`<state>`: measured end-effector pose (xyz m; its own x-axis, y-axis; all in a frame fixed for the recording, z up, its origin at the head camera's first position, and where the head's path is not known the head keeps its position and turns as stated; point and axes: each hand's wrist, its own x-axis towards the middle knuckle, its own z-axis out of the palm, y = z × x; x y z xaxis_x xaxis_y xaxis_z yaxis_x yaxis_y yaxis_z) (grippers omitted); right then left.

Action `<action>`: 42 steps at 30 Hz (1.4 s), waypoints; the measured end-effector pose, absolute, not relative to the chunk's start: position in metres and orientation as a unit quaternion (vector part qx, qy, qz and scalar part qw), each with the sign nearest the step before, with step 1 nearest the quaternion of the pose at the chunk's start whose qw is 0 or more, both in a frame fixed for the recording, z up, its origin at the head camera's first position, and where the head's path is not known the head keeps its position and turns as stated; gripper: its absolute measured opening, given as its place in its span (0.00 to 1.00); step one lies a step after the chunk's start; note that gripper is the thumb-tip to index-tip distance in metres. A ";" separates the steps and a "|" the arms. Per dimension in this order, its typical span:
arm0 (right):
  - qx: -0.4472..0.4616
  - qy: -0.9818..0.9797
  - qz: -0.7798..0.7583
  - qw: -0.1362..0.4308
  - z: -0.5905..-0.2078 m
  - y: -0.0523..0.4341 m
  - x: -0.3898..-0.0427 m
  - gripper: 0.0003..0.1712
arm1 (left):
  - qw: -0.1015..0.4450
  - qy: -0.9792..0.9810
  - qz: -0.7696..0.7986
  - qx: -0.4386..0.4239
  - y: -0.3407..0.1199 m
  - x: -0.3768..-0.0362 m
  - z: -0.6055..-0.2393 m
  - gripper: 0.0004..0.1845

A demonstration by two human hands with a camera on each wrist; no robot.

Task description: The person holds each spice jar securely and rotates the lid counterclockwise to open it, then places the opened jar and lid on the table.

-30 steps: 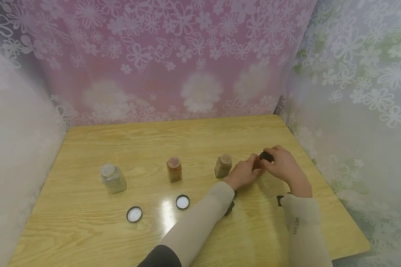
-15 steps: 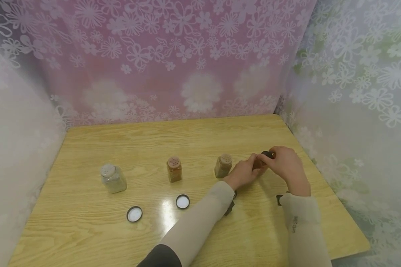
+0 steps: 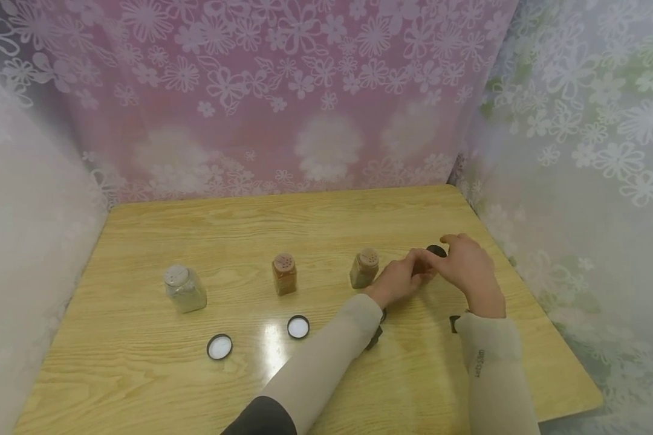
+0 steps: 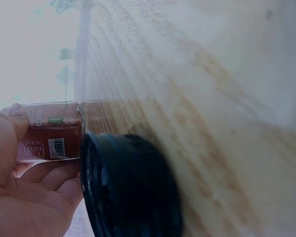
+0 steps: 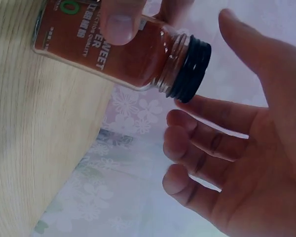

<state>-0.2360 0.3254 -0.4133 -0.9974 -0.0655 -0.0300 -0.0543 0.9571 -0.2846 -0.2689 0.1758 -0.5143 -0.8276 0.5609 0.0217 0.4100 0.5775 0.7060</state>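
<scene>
Gripping a jar of red-brown spice [image 5: 113, 52] around its body, the left hand [image 3: 399, 281] holds it at the right end of the counter [image 3: 326, 223], thumb pressed on the label. The jar's black cap [image 5: 191, 69] sits on its neck. Beside that cap the right hand [image 5: 237, 153] is spread, fingers relaxed and apart, fingertips just by the cap; whether they touch it is unclear. To the left stand three uncapped shakers: tan [image 3: 364, 268], orange [image 3: 285, 273] and pale [image 3: 184, 289]. Two loose caps [image 3: 298, 327] lie white-side-up nearer the person.
</scene>
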 end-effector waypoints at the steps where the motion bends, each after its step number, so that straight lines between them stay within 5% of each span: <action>1: -0.027 0.990 -0.140 0.014 -0.414 0.326 -0.236 0.48 | 0.101 0.883 0.367 0.274 0.176 -0.269 -0.514 0.23; 8: -0.073 0.984 -0.161 0.015 -0.413 0.329 -0.236 0.28 | 0.097 0.885 0.362 0.278 0.176 -0.269 -0.516 0.24; 18: -0.086 0.978 -0.179 0.060 -0.410 0.328 -0.235 0.34 | 0.106 0.885 0.360 0.276 0.176 -0.268 -0.515 0.25; 25: -0.032 0.987 -0.151 0.041 -0.413 0.326 -0.234 0.53 | 0.108 0.886 0.362 0.270 0.177 -0.266 -0.516 0.23; 36: -0.072 0.983 -0.164 0.044 -0.411 0.327 -0.239 0.17 | 0.101 0.888 0.354 0.277 0.178 -0.269 -0.515 0.23; 42: -0.082 0.981 -0.170 0.048 -0.414 0.328 -0.239 0.27 | 0.104 0.888 0.355 0.274 0.177 -0.270 -0.516 0.22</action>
<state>-0.2390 0.3280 -0.4138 -0.9818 -0.1779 -0.0660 -0.1454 0.9289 -0.3405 -0.2697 0.1775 -0.5156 -0.8280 0.5606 0.0110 0.4135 0.5974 0.6871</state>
